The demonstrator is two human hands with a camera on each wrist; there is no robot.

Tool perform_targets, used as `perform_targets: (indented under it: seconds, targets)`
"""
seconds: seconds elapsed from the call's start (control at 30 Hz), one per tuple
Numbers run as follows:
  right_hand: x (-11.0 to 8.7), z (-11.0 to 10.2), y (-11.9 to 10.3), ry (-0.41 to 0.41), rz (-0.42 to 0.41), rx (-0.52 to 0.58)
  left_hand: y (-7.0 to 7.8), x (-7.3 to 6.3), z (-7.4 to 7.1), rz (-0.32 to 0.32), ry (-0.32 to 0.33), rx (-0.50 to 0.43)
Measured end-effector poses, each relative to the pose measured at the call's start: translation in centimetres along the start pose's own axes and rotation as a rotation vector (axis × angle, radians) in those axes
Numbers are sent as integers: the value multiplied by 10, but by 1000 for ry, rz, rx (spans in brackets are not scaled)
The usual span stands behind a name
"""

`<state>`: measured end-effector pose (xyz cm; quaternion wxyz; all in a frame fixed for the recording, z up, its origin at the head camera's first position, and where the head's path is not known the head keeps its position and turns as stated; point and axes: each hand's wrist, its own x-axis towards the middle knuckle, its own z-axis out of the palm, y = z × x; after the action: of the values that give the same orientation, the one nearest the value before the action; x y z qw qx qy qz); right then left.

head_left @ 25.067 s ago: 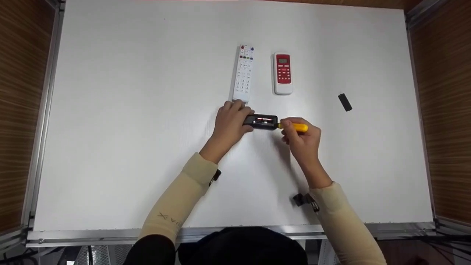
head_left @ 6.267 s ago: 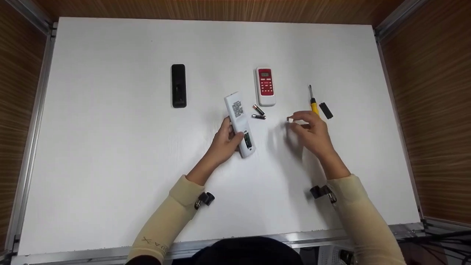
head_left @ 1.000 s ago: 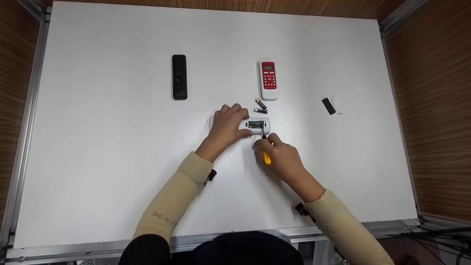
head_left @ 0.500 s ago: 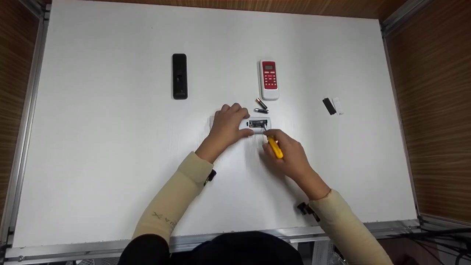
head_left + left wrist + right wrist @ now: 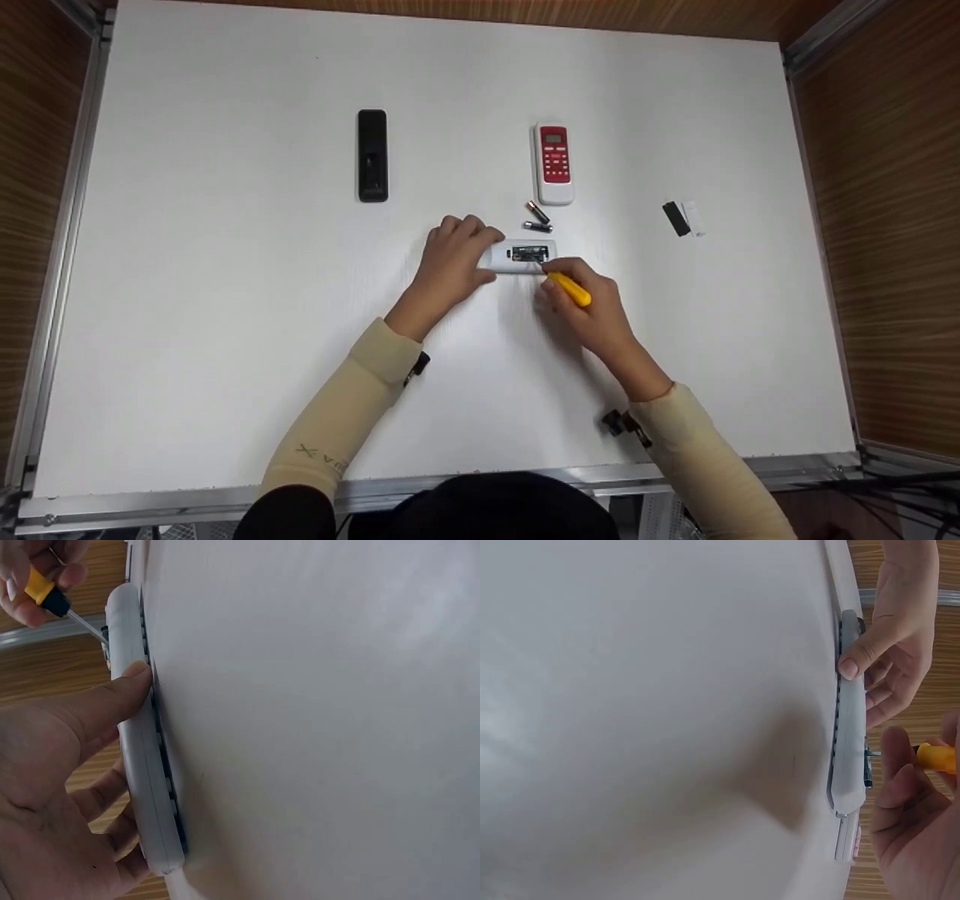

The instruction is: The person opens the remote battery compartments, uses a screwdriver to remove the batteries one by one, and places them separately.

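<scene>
A white remote control [image 5: 501,259] lies face down on the table, its battery compartment uncovered with batteries [image 5: 529,253] inside. My left hand [image 5: 452,259] grips its left part between thumb and fingers; the left wrist view shows the thumb on the remote's side [image 5: 142,765]. With my right hand [image 5: 592,304] I hold a screwdriver [image 5: 571,289] by its yellow handle. Its metal tip reaches the compartment, at the batteries' right end. In the right wrist view the shaft [image 5: 875,754] meets the compartment side; the exact contact is too small to tell.
Two loose batteries [image 5: 537,226] lie just beyond the remote. Behind them is a red and white remote [image 5: 555,163]. A black remote [image 5: 372,156] lies face down at back left. A black cover [image 5: 676,219] and a white cover [image 5: 694,219] lie at right.
Over the last second the screwdriver's handle has swung to the right, while its tip stays at the compartment. My left hand has slid slightly left along the remote. Earlier, the white cover came off.
</scene>
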<state>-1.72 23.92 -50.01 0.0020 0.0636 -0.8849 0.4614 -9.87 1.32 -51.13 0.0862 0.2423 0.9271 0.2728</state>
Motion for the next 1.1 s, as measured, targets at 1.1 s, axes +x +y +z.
perform_targets:
  seconds: [1.1]
  targets:
    - [5, -16, -3, -4, 83, 149, 0, 1, 0, -7, 0, -57]
